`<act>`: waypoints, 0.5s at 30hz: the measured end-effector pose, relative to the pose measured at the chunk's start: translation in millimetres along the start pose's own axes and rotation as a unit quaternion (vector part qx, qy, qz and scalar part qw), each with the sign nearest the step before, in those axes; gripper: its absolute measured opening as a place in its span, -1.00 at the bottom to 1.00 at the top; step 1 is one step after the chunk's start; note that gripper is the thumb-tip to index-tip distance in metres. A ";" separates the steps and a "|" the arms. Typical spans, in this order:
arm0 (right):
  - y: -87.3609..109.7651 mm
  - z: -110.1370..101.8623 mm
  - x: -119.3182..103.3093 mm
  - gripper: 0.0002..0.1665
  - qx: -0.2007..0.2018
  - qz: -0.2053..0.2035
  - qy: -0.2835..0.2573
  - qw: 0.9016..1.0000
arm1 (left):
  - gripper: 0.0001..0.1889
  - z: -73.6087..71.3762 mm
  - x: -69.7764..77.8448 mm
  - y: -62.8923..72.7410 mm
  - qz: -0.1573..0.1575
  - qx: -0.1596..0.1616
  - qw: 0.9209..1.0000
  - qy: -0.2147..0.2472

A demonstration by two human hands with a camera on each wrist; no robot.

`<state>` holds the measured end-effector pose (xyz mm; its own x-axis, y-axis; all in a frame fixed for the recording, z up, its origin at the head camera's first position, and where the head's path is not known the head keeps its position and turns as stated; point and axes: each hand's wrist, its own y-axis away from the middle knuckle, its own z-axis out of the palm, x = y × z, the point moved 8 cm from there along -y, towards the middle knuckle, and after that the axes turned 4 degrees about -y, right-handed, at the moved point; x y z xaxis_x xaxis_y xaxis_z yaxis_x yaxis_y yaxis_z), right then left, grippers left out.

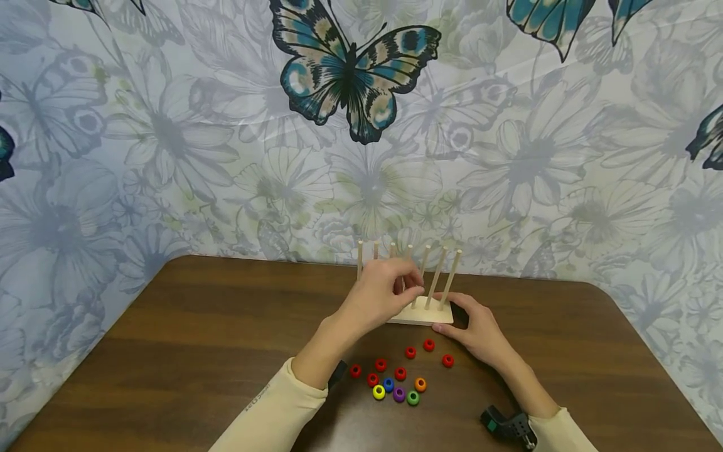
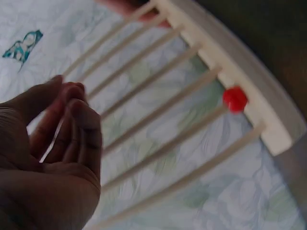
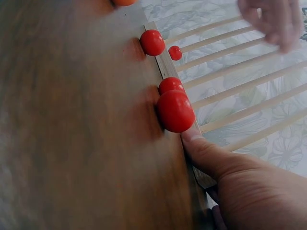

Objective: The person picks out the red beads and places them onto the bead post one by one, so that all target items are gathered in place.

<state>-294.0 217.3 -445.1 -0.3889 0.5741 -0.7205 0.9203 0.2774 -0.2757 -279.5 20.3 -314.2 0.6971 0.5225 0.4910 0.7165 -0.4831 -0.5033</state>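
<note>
A pale wooden stand (image 1: 420, 314) with a row of upright thin pegs (image 2: 158, 122) stands near the table's far edge. My right hand (image 1: 480, 326) grips its right end, with the thumb (image 3: 206, 153) along the front edge. In front of the pegs is my left hand (image 1: 386, 289), fingers bent and tips close to the thumb. The left wrist view shows no object clearly between them. One red bead (image 2: 235, 99) sits low on the peg second from the left end. Several loose red beads (image 1: 400, 373) lie on the table before the stand.
Nearer me on the brown table (image 1: 226, 351) are a yellow bead (image 1: 379, 392), a blue bead (image 1: 388, 384), a purple bead (image 1: 399, 394), a green bead (image 1: 413, 398) and an orange bead (image 1: 420, 384). A butterfly-patterned wall covering (image 1: 361, 182) rises behind the table.
</note>
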 end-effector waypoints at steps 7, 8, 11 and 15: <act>2.1 0.2 1.1 -0.30 0.004 0.002 0.004 1.000 | -0.92 41.5 -5.7 8.4 -0.030 -0.114 0.992 -0.044; 2.1 0.0 0.7 -0.30 0.004 0.001 0.004 1.000 | -0.91 44.5 -6.0 9.3 -0.028 -0.123 0.991 -0.045; 1.1 -0.7 -0.2 -0.29 0.006 -0.001 0.002 1.000 | -0.87 50.7 -5.3 11.1 -0.024 -0.142 0.988 -0.054; -0.1 -1.2 -1.4 -0.28 0.006 -0.002 -0.003 1.000 | -0.89 62.0 -4.7 14.2 -0.020 -0.177 0.982 -0.066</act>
<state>-293.5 217.4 -443.2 -0.3933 0.5685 -0.7226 0.9188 0.2714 -0.2866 -274.1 54.6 -367.8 0.6756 0.6210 0.3975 0.7234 -0.6624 -0.1948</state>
